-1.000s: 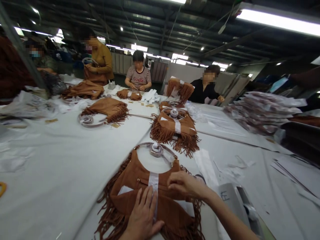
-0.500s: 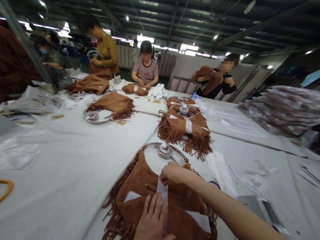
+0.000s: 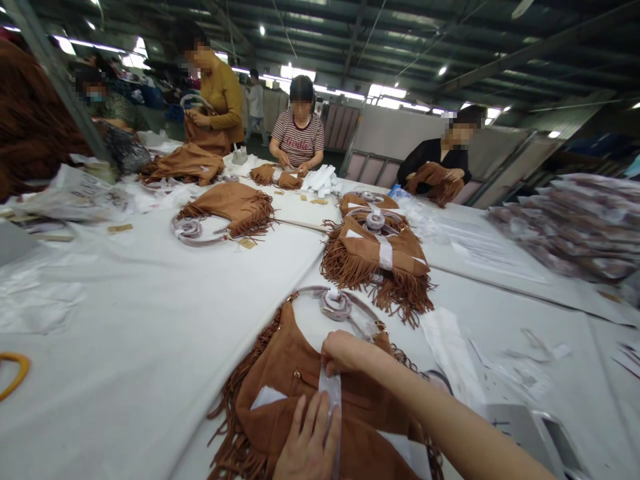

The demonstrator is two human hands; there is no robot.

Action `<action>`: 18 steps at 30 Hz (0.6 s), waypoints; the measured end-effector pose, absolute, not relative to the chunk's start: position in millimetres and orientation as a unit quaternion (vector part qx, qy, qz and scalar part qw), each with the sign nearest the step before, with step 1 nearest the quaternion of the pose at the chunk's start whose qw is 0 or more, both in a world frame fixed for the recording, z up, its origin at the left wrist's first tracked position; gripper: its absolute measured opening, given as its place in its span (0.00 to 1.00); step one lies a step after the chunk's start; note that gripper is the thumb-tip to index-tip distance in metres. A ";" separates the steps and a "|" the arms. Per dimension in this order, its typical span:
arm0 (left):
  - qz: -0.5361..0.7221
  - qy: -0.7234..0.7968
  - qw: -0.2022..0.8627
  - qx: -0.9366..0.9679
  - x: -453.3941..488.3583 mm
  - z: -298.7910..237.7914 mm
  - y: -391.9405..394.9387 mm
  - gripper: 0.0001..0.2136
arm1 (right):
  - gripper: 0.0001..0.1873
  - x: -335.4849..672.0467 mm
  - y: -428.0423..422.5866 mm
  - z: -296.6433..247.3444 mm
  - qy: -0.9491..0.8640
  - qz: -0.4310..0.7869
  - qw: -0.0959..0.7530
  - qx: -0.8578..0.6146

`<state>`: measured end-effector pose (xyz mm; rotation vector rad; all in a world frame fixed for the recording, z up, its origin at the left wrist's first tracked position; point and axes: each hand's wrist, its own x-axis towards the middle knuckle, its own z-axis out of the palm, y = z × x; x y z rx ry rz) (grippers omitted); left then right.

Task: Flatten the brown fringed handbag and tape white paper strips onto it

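A brown fringed suede bag point(image 3: 280, 373) lies flat on the white table point(image 3: 140, 313) right in front of me, its wrapped ring handle point(image 3: 336, 304) pointing away. A clear tape strip point(image 3: 331, 390) runs down its middle. My right hand point(image 3: 345, 352) is closed, pinching the strip's upper end against the bag's top edge. My left hand point(image 3: 309, 443) lies flat on the lower part of the bag with its fingers stretched out beside the strip.
A finished taped fringed bag point(image 3: 379, 257) sits just beyond, another bag point(image 3: 227, 208) at the left. A tape dispenser point(image 3: 530, 437) stands at my right. Several co-workers handle bags at the far end. Packed bags point(image 3: 570, 227) are stacked at the right.
My right hand has slid up along the tape strip from the bag's middle to its top edge. My left hand stays flat on the bag. The co-worker at the back right has lowered a bag.
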<state>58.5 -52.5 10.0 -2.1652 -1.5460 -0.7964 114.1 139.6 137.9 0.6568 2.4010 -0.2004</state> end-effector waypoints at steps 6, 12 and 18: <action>-0.312 -0.535 0.221 -0.754 55.9 17.7 -49.1 0.39 | 0.30 123.9 148.8 130.7 0.916 -0.080 0.260 0.294; -0.340 -0.529 0.252 -0.736 58.6 11.6 -44.7 0.39 | 0.18 135.9 164.2 124.3 0.908 -0.134 0.210 0.337; -0.341 -0.530 0.260 -0.732 61.2 4.8 -42.9 0.37 | 0.12 163.9 153.8 131.7 0.904 -0.088 0.077 0.412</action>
